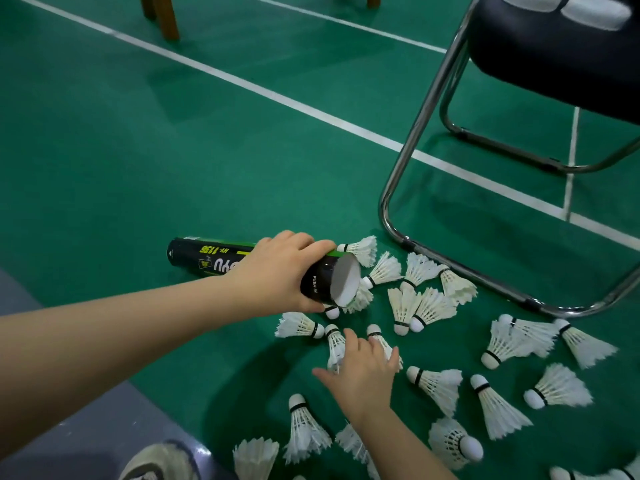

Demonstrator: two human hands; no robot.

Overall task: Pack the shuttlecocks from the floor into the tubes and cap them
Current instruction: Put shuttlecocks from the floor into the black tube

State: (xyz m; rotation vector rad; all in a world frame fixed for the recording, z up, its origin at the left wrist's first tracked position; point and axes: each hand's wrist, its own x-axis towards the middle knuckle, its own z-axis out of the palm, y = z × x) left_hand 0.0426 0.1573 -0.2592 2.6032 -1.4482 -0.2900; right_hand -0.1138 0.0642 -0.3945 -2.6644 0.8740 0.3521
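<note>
Shuttlecocks (498,410) are spread over the green floor (173,168). Nearest, one shuttlecock (335,344) is touched by the right hand (363,379), fingers loose and spread, nothing gripped. Its cork is pointed away, toward the open mouth of the tube (201,259), which is gripped by the left hand (277,271).

Bright, even light from overhead. Soft shadows lie on the floor (138,168) beneath the chair (554,64) and at lower centre. Straight lines bow toward the frame's edges; focus is sharp.
</note>
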